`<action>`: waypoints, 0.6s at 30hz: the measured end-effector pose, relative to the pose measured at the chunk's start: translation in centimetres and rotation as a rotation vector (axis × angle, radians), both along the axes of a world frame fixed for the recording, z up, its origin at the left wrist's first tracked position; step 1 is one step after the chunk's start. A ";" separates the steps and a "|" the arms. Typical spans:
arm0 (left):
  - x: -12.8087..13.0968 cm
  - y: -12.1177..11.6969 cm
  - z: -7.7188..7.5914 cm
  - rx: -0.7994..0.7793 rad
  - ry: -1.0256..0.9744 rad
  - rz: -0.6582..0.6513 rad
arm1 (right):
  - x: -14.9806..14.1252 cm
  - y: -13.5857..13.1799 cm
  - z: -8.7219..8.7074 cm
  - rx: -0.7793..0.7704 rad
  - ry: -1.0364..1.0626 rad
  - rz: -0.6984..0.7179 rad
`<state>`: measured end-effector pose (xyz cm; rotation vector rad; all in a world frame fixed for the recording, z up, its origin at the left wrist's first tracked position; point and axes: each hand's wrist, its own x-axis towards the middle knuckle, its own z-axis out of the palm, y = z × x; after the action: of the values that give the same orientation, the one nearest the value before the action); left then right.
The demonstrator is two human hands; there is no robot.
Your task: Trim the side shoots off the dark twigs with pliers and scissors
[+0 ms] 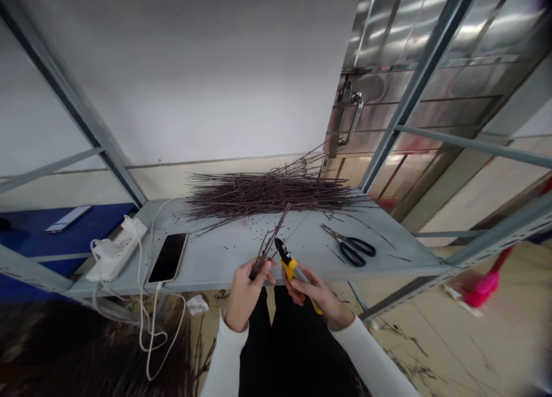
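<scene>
Head view | dark twig (268,246) gripped in closed left hand (248,293), long axis slanting far and right | yellow-handled cutters (290,268) clasped in right hand (313,293), cutter head just beside twig

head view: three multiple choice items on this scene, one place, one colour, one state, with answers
1. Where do the scissors lie on the metal shelf?
A) in front of the twig pile
B) behind it, against the wall
C) on the floor

2. What colour are the handles of the cutters in the right hand?
A) red
B) blue
C) yellow

3. How does the phone lie?
A) upright against the wall
B) flat, with a white cable at its end
C) under the shelf

1 A: they sit on the shelf, nearer the person than the pile.
2 C: yellow shows around the grip.
3 B: its dark screen faces up and the cable drops over the shelf edge.
</scene>
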<state>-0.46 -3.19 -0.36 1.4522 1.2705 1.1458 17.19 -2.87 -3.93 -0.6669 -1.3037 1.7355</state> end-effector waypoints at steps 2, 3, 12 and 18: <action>-0.1 -0.1 0.1 0.000 0.045 0.026 | 0.1 0.3 -0.1 0.088 -0.092 -0.082; -0.1 -0.2 0.1 0.000 0.057 0.033 | 0.1 0.4 -0.1 0.137 -0.142 -0.125; 0.1 -0.6 0.4 -0.001 0.030 0.056 | 0.6 1.2 -0.9 0.542 -0.616 -0.549; -0.1 -0.4 0.2 -0.010 -0.015 -0.033 | 2.1 0.8 -0.6 0.766 -0.810 -0.593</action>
<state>-0.59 -3.55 -0.21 1.4494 1.2355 1.1258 19.25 -2.02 -4.50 -1.1742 -1.8814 0.3877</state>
